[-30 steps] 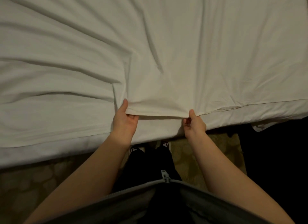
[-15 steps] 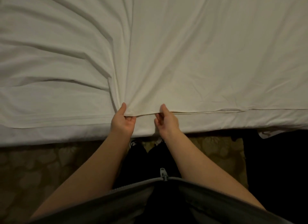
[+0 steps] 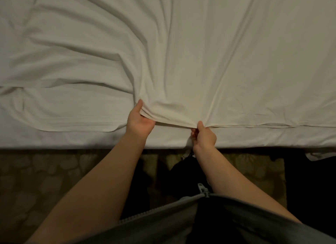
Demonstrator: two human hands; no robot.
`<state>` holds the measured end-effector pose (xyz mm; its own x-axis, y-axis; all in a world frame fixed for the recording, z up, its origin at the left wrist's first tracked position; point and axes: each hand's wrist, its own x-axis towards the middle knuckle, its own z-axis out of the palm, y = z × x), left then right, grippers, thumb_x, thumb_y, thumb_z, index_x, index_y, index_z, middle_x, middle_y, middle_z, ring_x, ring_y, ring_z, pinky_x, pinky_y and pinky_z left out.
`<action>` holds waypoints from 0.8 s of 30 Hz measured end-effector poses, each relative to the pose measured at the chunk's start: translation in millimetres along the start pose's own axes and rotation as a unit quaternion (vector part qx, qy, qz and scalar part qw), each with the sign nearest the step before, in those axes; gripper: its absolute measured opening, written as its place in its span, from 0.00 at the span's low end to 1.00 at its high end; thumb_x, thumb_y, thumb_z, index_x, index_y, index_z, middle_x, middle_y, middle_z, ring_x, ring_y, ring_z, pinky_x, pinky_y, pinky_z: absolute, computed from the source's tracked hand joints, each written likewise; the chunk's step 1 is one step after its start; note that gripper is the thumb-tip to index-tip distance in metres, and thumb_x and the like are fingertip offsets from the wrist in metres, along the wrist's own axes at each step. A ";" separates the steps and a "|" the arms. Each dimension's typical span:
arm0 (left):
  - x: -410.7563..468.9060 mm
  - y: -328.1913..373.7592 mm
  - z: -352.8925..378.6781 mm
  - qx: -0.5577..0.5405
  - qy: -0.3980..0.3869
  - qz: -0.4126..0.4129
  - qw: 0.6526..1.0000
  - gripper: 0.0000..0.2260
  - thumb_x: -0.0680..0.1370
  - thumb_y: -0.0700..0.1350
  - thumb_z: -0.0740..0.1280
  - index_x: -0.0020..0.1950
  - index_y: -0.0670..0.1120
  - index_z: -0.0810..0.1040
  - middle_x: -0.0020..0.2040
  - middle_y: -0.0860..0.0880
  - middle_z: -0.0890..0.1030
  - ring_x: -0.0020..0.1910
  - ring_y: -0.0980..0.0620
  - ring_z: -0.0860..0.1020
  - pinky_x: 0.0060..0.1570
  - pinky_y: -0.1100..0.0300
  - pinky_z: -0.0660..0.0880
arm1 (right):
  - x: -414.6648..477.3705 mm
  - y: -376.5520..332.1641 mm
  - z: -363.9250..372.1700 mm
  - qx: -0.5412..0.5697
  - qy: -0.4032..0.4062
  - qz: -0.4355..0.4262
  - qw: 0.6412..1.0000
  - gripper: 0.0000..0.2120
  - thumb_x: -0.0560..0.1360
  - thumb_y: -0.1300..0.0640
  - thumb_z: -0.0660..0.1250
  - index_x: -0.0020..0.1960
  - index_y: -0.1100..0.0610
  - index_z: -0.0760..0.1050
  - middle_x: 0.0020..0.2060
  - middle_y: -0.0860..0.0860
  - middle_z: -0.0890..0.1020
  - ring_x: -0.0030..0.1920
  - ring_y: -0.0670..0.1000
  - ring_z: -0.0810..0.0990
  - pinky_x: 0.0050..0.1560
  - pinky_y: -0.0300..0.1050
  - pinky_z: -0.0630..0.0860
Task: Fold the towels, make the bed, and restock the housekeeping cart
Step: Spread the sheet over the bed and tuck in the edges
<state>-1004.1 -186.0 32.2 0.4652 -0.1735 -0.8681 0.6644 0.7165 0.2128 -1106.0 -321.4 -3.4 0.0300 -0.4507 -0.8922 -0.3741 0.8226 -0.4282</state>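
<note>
Two hands of mine grip the near hem of the white top sheet [image 3: 200, 62]; my left hand [image 3: 139, 124] lays its thumb on top of the cloth, with its fingers tucked under the edge and out of sight, so the hem bunches into a small ridge there; my right hand [image 3: 204, 137], near it toward 3 o'clock, pinches the same hem, thumb above and curled fingers below; the sheet itself lies spread over the bed [image 3: 72, 140], filling my view from 9 o'clock through 12 to 3; its hem runs along the near side just short of the mattress edge, leaving a strip of the white layer beneath showing; deep creases fan out from my left thumb toward 10 and 11 o'clock, while toward 1 and 2 o'clock the cloth lies smoother; at 8 o'clock the hem curves round in a loose fold; below the bed a patterned carpet [image 3: 45, 180] shows at 7 o'clock; my grey jacket [image 3: 163, 222] with its zip pull [image 3: 202, 189] sits at 6 o'clock; a small flap of white cloth [image 3: 320, 155] hangs under the bed edge at 4 o'clock
</note>
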 end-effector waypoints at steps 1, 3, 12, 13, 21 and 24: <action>-1.1 4.5 0.5 0.010 -0.004 -0.004 1.000 0.12 0.80 0.42 0.62 0.62 0.41 0.77 0.58 0.42 0.81 0.56 0.44 0.79 0.58 0.49 0.75 | -1.3 0.4 0.8 0.002 0.005 -0.005 1.000 0.13 0.77 0.59 0.66 0.35 0.60 0.72 0.31 0.53 0.76 0.31 0.48 0.73 0.34 0.40 0.72; -2.7 13.6 0.5 0.046 0.006 -0.012 0.999 0.09 0.79 0.39 0.64 0.58 0.40 0.78 0.55 0.42 0.82 0.53 0.45 0.80 0.55 0.51 0.76 | -3.8 2.0 2.4 0.012 0.017 -0.015 1.000 0.12 0.77 0.59 0.66 0.35 0.60 0.73 0.33 0.52 0.77 0.33 0.48 0.75 0.36 0.40 0.73; 16.0 44.7 -23.8 0.341 0.119 0.028 0.932 0.06 0.77 0.37 0.62 0.53 0.38 0.75 0.42 0.44 0.77 0.42 0.48 0.78 0.49 0.55 0.78 | -20.0 11.2 18.3 -0.024 0.116 -0.085 0.989 0.13 0.75 0.58 0.68 0.33 0.58 0.73 0.35 0.50 0.77 0.37 0.49 0.74 0.47 0.46 0.74; 15.6 46.3 -23.8 0.341 0.106 0.017 0.934 0.07 0.78 0.37 0.62 0.54 0.38 0.75 0.42 0.44 0.77 0.42 0.48 0.78 0.50 0.56 0.78 | -22.3 10.8 19.5 -0.016 0.124 -0.077 0.989 0.12 0.75 0.58 0.68 0.33 0.58 0.73 0.35 0.50 0.77 0.37 0.50 0.75 0.46 0.46 0.75; 3.7 55.1 -29.3 0.247 0.009 -0.120 0.961 0.02 0.78 0.35 0.64 0.49 0.37 0.74 0.55 0.40 0.78 0.50 0.45 0.79 0.53 0.55 0.74 | -60.9 56.4 73.2 0.076 -0.038 0.000 0.996 0.07 0.77 0.55 0.66 0.44 0.58 0.74 0.35 0.53 0.78 0.33 0.49 0.76 0.28 0.41 0.70; 1.1 55.6 -30.8 0.217 -0.008 -0.141 0.966 0.02 0.78 0.35 0.63 0.49 0.36 0.74 0.53 0.39 0.78 0.60 0.42 0.75 0.56 0.52 0.73 | -73.9 76.7 99.3 0.048 -0.016 -0.043 0.998 0.08 0.78 0.58 0.65 0.41 0.60 0.75 0.37 0.55 0.79 0.35 0.52 0.76 0.35 0.43 0.73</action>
<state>-984.7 -125.6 29.3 0.2377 -0.3336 -0.9123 0.9466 0.2902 0.1405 -1044.9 -190.6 15.3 0.0890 -0.5109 -0.8550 -0.2785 0.8114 -0.5138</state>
